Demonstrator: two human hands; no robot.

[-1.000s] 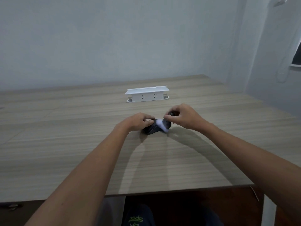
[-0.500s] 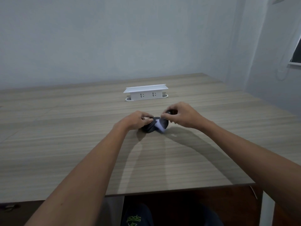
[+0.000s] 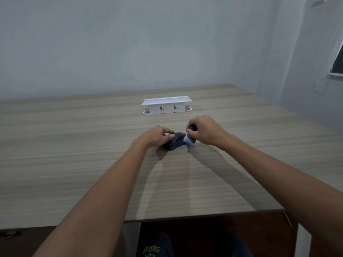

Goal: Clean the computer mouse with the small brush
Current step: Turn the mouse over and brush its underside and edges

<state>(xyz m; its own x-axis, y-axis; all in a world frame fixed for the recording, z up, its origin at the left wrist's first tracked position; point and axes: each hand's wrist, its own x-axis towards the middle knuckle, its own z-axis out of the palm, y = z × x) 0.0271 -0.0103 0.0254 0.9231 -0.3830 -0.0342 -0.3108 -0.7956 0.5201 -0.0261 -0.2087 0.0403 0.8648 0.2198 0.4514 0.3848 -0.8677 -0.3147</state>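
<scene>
- Wide wood-grain laminate table (image 3: pixel 92 164), carrying everything in play; bare apart from the items below.
- White plastic power strip housing with two sockets (image 3: pixel 166 105), standing well behind the work area, untouched by either hand.
- Left hand (image 3: pixel 154 135), resting on the near-left end of the mouse, fingers (image 3: pixel 168 132) curled and pressed onto its shell to steady it.
- Right hand (image 3: pixel 205 131), closed around the brush handle, fingers pinching it (exact finger placement too small to make out).
- Dark grey, rounded plastic computer mouse (image 3: pixel 175 143), lying on the table near its middle, between the two hands, tilted slightly under the left grip.
- Small brush with a dark handle and pale bristles (image 3: pixel 188 140), bristle head touching the right end of the mouse.
- Judged as mid-task: brushing under way at one end, no telling how much of the shell is done; remaining surfaces and seams probably left to sweep.
</scene>
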